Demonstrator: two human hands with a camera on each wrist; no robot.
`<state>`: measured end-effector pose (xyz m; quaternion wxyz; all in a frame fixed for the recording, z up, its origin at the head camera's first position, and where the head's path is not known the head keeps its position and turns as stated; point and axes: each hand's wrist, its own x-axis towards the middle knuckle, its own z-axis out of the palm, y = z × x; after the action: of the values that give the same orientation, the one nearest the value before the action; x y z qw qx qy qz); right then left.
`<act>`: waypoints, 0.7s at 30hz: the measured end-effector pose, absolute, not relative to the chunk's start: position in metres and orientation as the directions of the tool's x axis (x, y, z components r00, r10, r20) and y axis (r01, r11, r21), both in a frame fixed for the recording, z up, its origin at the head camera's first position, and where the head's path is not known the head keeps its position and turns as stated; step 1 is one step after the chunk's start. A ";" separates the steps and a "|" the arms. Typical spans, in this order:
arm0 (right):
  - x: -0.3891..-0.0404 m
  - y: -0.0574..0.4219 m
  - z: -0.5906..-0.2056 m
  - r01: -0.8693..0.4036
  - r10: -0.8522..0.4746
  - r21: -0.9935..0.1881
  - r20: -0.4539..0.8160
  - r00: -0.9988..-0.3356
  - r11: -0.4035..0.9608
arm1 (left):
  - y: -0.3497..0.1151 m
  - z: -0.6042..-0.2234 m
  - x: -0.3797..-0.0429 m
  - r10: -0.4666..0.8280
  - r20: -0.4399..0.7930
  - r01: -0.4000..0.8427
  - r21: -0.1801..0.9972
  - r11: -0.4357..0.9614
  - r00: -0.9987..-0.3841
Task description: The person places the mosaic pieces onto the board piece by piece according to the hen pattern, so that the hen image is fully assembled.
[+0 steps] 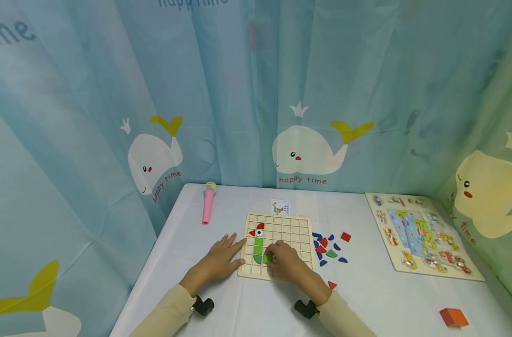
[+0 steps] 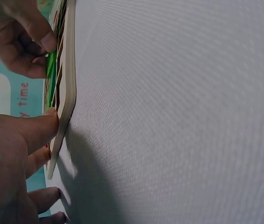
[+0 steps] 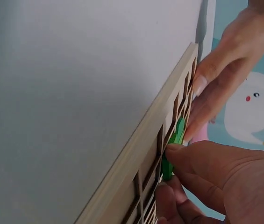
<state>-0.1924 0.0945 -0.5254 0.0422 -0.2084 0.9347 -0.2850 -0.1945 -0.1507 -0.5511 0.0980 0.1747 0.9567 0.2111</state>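
Observation:
A wooden grid board point(image 1: 296, 233) lies on the white table. Set in its left part are a red piece point(image 1: 260, 226), a small red triangle point(image 1: 252, 232), a white eye piece point(image 1: 259, 233), green squares point(image 1: 258, 245) and a green rounded piece point(image 1: 257, 258). My right hand point(image 1: 286, 263) pinches a green square point(image 3: 167, 165) between thumb and fingers, right at the grid beside the rounded piece; whether it sits fully in its cell is hidden. With fingers spread, my left hand point(image 1: 220, 258) touches the board's left edge, its thumb point(image 2: 43, 128) on the rim.
Loose blue, red and green pieces point(image 1: 331, 253) lie right of the board, with a red square point(image 1: 346, 237) and a red triangle point(image 1: 332, 285). A picture card point(image 1: 280, 207) and pink microphone point(image 1: 208, 206) lie behind. Rightward are a picture puzzle point(image 1: 388, 227) and an orange block point(image 1: 454, 317).

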 end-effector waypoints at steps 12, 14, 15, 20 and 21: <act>-0.190 0.092 -0.526 -0.422 -0.462 -0.513 0.055 -0.885 0.748 | -0.152 -0.548 -0.194 0.380 -0.118 0.293 0.445 0.846 -0.917; -0.190 0.092 -0.526 -0.425 -0.462 -0.507 0.058 -0.885 0.750 | -0.152 -0.548 -0.194 0.381 -0.121 0.293 0.444 0.847 -0.916; -0.190 0.092 -0.527 -0.429 -0.463 -0.502 0.063 -0.884 0.751 | -0.152 -0.548 -0.194 0.382 -0.123 0.294 0.443 0.847 -0.916; -0.188 0.093 -0.527 -0.467 -0.477 -0.443 0.097 -0.874 0.765 | -0.151 -0.549 -0.195 0.382 -0.123 0.296 0.434 0.851 -0.916; -0.188 0.093 -0.527 -0.474 -0.480 -0.432 0.103 -0.871 0.767 | -0.151 -0.550 -0.195 0.381 -0.123 0.295 0.434 0.851 -0.917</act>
<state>-0.1877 0.0934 -0.5265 0.0067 -0.2539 0.9399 -0.2282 -0.1949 -0.1510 -0.5496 0.1025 0.1767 0.9566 0.2080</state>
